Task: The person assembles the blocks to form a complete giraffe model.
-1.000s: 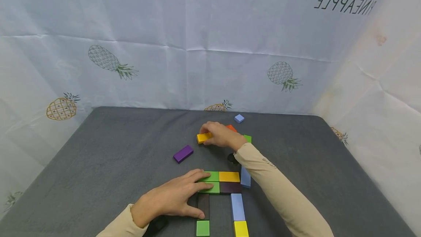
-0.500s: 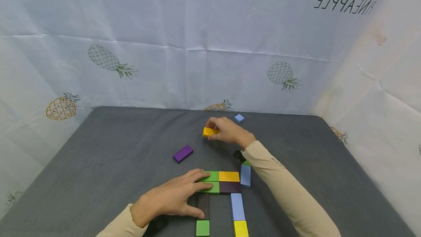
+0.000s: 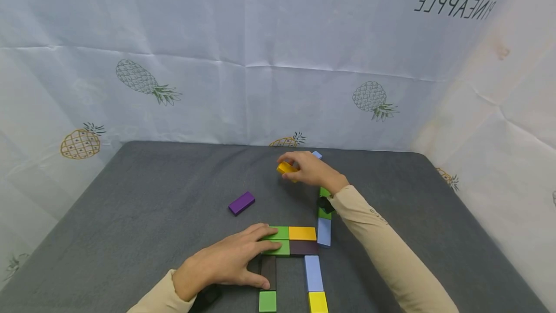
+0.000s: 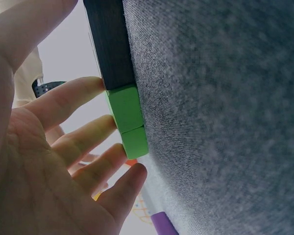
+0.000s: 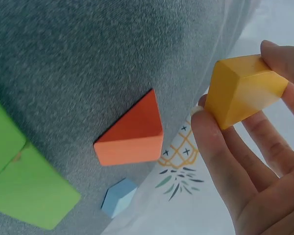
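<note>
Over the far part of the grey table, my right hand point(image 3: 312, 169) pinches a yellow block point(image 5: 245, 93) between thumb and fingertips. The block looks raised above the cloth in the right wrist view. My left hand point(image 3: 230, 260) lies beside a figure of laid-out blocks, fingers spread and fairly straight. Its fingertips touch two green blocks point(image 4: 126, 110), and its thumb reaches a dark block point(image 3: 269, 270). A yellow block point(image 3: 302, 233) and a dark purple block point(image 3: 304, 248) continue those two rows to the right.
A purple block point(image 3: 242, 203) lies alone left of centre. An orange triangular block point(image 5: 132, 147) and a small light blue block point(image 5: 118, 197) lie near the right hand. Green blocks point(image 3: 324, 213) and a light blue block point(image 3: 324, 232) form a column under the right forearm. A pineapple-print curtain point(image 3: 260, 100) hangs behind.
My right hand has carried the yellow block right and farther back, turning it slightly. More of the green column shows, while the small light blue block is now partly covered. The left hand has stayed put.
</note>
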Motion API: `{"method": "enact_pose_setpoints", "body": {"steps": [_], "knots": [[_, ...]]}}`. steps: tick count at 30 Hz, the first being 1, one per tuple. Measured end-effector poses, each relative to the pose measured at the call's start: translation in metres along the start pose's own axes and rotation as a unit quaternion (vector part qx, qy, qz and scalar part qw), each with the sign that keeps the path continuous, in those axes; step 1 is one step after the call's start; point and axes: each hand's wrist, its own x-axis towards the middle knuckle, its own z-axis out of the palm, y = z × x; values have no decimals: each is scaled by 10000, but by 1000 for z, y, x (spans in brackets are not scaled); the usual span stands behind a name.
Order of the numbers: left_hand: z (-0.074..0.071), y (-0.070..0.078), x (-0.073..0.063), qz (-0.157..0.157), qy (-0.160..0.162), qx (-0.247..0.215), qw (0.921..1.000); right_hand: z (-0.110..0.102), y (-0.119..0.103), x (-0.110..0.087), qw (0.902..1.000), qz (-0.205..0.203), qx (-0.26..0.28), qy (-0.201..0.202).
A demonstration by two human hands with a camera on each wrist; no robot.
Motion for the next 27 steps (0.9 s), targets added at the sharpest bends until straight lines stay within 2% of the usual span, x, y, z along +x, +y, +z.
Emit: {"method": "enact_pose_setpoints", "body": {"steps": [12,19,27], "knots": [[0,0,-1,55,38,-2,10000,-8,11,-10,9997,216,98,39],[-1,0,0,20,-5,6,10000,-12,21,-17,9982,508,315,83],[0,0,-1,20,0,-4,10000,-17,36,-25,9961,812,24,347]]}}
